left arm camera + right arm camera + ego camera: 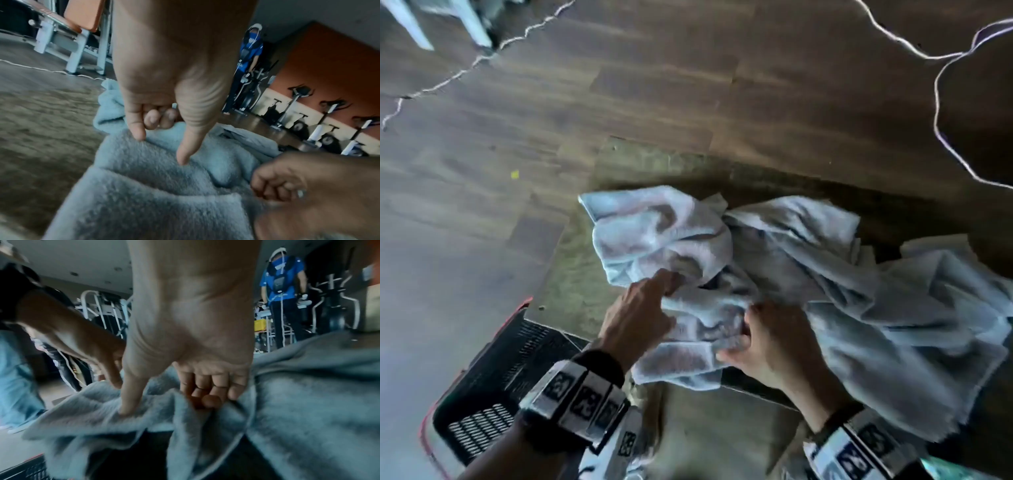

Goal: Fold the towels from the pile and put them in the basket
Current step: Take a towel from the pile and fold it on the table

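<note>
A rumpled pile of pale blue-grey towels (pixel 808 260) lies on a low greenish table (pixel 571 274). My left hand (pixel 671 284) reaches into the pile's near left part, fingers curled into a towel fold. In the left wrist view the left hand (pixel 162 142) has its thumb tip and one finger on the towel (pixel 154 194). My right hand (pixel 739 339) grips a bunched fold of the same towel at the near edge. The right wrist view has the right hand (pixel 168 405) with thumb pressed down and fingers wrapped round the towel (pixel 308 402). A black basket (pixel 493 377) with a red rim stands lower left.
A white cable (pixel 941 102) loops over the wooden floor at right, another runs at upper left. White bench legs (pixel 469 24) stand far left. A person in a blue shirt (pixel 281 288) stands beyond the table among exercise bikes (pixel 296 104).
</note>
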{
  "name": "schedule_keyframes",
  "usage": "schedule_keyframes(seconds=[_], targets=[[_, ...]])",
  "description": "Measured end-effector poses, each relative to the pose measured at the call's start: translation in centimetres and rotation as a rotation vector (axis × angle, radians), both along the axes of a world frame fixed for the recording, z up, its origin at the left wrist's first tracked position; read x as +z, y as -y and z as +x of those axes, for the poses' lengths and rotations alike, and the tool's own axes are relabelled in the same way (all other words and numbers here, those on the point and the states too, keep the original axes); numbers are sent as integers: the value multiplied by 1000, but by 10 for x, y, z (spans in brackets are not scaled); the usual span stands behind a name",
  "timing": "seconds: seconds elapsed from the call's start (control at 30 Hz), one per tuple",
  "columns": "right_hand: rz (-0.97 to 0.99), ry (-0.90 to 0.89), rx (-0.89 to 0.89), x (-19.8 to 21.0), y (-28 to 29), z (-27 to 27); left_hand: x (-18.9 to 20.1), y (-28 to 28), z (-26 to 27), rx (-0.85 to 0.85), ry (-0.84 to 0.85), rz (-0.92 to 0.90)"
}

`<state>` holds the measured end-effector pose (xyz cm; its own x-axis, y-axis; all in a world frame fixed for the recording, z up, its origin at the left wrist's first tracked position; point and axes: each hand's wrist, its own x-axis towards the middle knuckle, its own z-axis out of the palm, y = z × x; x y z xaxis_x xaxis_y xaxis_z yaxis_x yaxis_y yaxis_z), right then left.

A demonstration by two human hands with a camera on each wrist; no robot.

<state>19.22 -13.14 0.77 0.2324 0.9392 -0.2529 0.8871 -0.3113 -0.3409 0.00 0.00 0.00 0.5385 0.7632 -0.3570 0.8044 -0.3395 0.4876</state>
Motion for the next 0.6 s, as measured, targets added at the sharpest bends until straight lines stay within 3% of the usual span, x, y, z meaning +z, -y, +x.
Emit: schedule_keyframes(seconds=[0.1, 0.2, 0.27, 0.43, 0.53, 0.6], targets=[[40, 49, 88, -24, 8, -13, -17, 7, 8, -2, 131, 103], [78, 58, 52, -26, 17, -11, -22, 11, 14, 23, 281, 118], [150, 22, -23, -13, 19, -4, -16, 10, 14, 14, 274, 47], [372, -103, -86, 25, 30, -9, 18, 44, 9, -236, 97, -47], [509, -133, -98, 48, 44, -24, 32, 73, -1, -231, 146, 57], [610, -164, -106, 64, 55, -30, 38, 84, -9, -160, 265, 181]])
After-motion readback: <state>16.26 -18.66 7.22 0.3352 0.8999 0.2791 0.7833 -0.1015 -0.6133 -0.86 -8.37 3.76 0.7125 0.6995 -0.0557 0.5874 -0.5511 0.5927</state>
